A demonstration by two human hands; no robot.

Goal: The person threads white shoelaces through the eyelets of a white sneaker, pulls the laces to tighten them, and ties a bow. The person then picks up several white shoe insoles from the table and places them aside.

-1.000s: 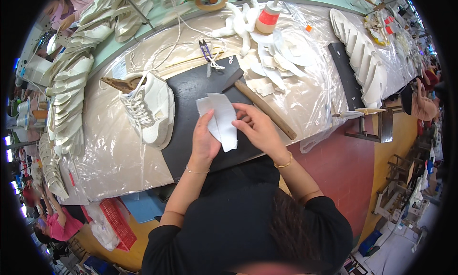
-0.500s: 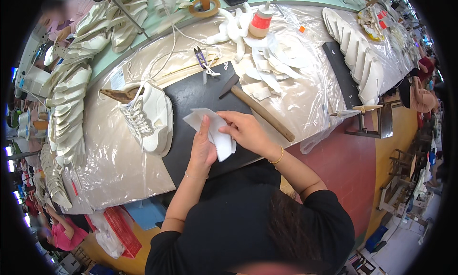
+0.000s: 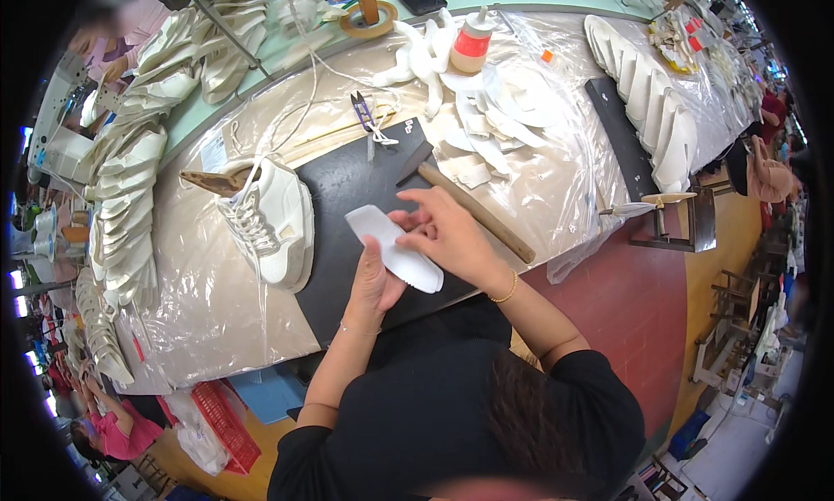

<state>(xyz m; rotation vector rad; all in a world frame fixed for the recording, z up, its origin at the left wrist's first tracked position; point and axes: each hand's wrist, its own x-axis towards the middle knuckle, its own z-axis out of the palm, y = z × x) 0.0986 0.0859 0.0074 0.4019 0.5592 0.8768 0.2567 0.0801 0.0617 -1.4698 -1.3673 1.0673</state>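
1. The bench [image 3: 217,327] is lying under a sheet of clear plastic, and it is carrying everything else here.
2. A black mat [image 3: 347,197] is sitting at the middle of the bench, directly under both hands.
3. Stacks of white shoe parts [image 3: 130,197] are curving along the bench's left edge, and another row [image 3: 647,102] is standing at the far right.
4. A white sneaker [image 3: 269,219] is lying on its side on the mat's left edge, with a brown shoe tree poking out of its opening.
5. A hammer [image 3: 478,210] with a wooden handle is lying slantwise across the mat's right edge, just beyond the right hand.
6. The white shoe piece [image 3: 395,253], a long flat cut-out with rounded ends, is being held just above the mat, between the two hands and right of the sneaker.
7. The left hand [image 3: 373,284] is supporting the piece from below, its fingers closed against the piece's underside and near edge.
8. The right hand [image 3: 447,236] is pinching the piece's upper edge, its fingers [image 3: 408,232] closed on it.
9. A red-and-white glue bottle [image 3: 472,42] is standing at the far side of the bench, well apart from the hands.
10. Small thread snips [image 3: 365,115] are lying at the mat's far edge.
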